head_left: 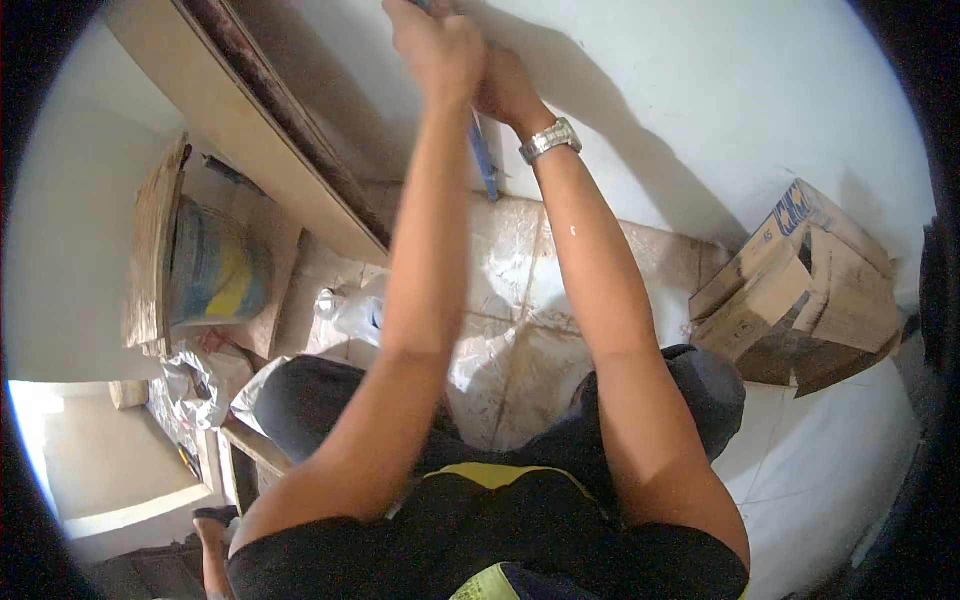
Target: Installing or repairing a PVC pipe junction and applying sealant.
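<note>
Both arms reach up to the white wall [680, 60] at the top. My left hand [438, 50] is closed around a long blue straight-edged bar [485, 160], which runs down along the wall toward the floor. My right hand [500, 85], with a silver watch at the wrist, is closed beside and partly behind my left; its fingers are mostly hidden, and it appears to grip the same bar. A dark channel [300, 130] with a tan panel runs along the wall to the left of my hands.
A torn cardboard box [750, 320] lies at right. At left are a bucket [220, 265] beside a wooden board [150, 250], a plastic bottle [350, 315], and crumpled sacks [200, 385]. Tiled floor [520, 260] lies beneath me; another person's leg [215, 560] shows at lower left.
</note>
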{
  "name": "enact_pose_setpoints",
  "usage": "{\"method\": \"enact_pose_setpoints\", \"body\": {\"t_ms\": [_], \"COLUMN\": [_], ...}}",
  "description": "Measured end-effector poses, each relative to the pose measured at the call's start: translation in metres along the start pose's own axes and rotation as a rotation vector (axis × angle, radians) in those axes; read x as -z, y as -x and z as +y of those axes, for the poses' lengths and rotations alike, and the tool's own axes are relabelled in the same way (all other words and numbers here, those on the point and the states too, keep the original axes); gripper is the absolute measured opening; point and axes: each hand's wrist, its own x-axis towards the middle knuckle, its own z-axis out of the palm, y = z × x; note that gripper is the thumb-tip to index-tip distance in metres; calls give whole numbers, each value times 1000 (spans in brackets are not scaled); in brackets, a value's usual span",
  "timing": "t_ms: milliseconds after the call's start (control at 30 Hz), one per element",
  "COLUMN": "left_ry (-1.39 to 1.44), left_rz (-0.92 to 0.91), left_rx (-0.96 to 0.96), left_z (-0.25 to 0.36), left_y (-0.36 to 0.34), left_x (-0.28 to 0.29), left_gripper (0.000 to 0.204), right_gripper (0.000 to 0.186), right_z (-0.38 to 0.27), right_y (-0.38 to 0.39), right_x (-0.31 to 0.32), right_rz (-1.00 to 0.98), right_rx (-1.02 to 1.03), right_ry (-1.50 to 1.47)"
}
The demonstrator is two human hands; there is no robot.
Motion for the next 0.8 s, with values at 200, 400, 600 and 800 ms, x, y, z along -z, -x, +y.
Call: {"method": "enact_pose_setpoints", "body": {"t_ms": [200, 400, 600, 800], "left_ry": [497, 149, 260, 926], "left_rz": [-1155, -228, -44, -576], "left_rx": [112, -9, 79, 447], "left_z": [21, 5, 26, 2], "left_y": [-85, -5, 2, -53], "left_x": [86, 3, 19, 65], "left_gripper": [28, 21, 21, 32], "right_gripper": [46, 31, 28, 41], "right_z": [-23, 11, -10, -35], "right_y": [-4, 2, -2, 8], "right_x": [0, -6, 5, 14], "right_rz": [-123, -79, -97, -112], "right_rx": [-164, -67, -99, -186], "right_ry": [14, 111, 100, -36]}}
